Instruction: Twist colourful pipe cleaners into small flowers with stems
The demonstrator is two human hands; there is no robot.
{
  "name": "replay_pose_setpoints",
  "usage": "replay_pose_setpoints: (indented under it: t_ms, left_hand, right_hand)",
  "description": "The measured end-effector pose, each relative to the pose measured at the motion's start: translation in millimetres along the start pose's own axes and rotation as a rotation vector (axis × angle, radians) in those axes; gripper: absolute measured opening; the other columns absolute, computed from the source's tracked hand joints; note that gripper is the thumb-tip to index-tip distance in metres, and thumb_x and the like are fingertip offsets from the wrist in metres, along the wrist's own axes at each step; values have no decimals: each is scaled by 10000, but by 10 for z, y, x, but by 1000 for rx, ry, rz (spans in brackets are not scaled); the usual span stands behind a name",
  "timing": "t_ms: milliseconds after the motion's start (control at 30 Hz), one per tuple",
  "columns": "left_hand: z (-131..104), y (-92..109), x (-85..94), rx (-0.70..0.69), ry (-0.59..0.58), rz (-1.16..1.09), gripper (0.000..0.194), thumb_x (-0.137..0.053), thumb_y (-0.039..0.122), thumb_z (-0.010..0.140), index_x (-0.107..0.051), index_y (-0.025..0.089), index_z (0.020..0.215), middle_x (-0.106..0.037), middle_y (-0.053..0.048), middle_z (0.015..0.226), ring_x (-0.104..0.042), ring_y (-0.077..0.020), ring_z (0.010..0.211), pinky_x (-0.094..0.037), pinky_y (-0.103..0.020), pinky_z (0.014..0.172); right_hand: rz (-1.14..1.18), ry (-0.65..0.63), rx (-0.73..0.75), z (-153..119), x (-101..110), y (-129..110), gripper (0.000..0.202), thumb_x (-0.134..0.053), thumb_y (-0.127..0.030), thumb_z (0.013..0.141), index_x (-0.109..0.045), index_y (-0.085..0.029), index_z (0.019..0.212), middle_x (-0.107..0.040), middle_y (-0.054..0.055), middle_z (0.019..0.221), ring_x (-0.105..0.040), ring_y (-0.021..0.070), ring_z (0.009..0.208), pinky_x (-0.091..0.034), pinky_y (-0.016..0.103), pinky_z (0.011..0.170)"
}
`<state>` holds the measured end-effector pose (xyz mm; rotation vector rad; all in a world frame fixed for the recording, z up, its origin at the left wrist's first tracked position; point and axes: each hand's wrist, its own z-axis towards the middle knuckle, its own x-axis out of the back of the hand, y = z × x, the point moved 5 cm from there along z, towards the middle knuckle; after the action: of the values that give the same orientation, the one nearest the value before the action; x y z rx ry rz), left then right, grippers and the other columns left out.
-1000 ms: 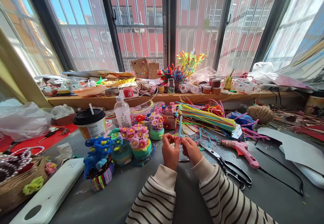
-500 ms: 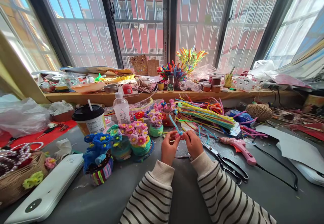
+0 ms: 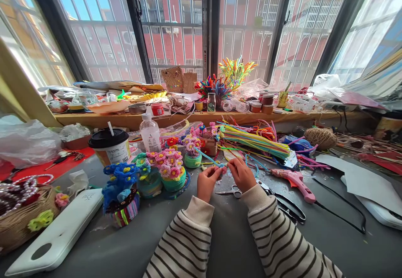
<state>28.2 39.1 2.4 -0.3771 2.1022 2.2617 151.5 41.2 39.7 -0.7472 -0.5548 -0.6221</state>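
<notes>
My left hand [image 3: 206, 184] pinches a light blue pipe cleaner [image 3: 204, 156] whose long straight end points up and to the left. At the fingertips it is bent into a small curled blue clump. My right hand [image 3: 241, 176] is closed in a pinch at the right side of that clump; its fingertips hide most of what they grip. Small scissors [image 3: 235, 191] lie on the table just below both hands. Large black-handled scissors [image 3: 289, 207] rest right of my right wrist, beside a pink hot glue gun [image 3: 300, 184].
Left stand pots of pipe-cleaner flowers, pink [image 3: 169, 163] and blue [image 3: 121, 186], a lidded cup [image 3: 109, 146], a bottle [image 3: 150, 133] and a white power bank [image 3: 56, 232]. Behind my hands lies a pipe-cleaner bundle [image 3: 254, 137]. A cord [image 3: 341, 219] trails from the glue gun.
The pipe cleaner's free end has swung down to the left. My right hand has turned and drawn slightly away from the left, so the small scissors show more.
</notes>
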Motion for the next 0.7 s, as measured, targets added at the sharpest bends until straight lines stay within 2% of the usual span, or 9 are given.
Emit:
replay_pose_setpoints:
  t_ms: [167,300,500,700]
  left_hand:
    - [-2,-2,-7,41,3,-10,206,-631,305,518,-595,135,628,-587,1,590,-530,-98,538,-458,-213,543]
    - [-1,-4,-25,61,-27,-16,214,-632,309,513,-595,127,618,-580,5,569,-518,-86,519,-450,-200,524]
    - [-15,-15,-30,77,-45,-48,221,-636,295,505,-595,116,629,-585,-12,575,-519,-92,513,-444,-205,503]
    - [-5,-8,-12,31,-38,-43,200,-631,293,515,-581,121,604,-578,-2,559,-517,-91,510,-443,-210,515]
  right_hand:
    - [-17,19,175,-17,68,-34,140,-410,-214,763,-531,-189,829,-499,48,797,-486,123,655,-398,222,585]
    - [-112,46,297,-50,54,-75,161,-407,-176,770,-564,-200,794,-519,38,764,-495,108,654,-396,201,591]
    - [-225,122,336,-84,53,-109,223,-374,-211,805,-585,-206,732,-535,28,701,-496,95,622,-376,174,542]
    - [-266,160,362,-92,-3,-133,236,-364,-232,816,-583,-191,738,-547,29,681,-506,94,628,-386,168,569]
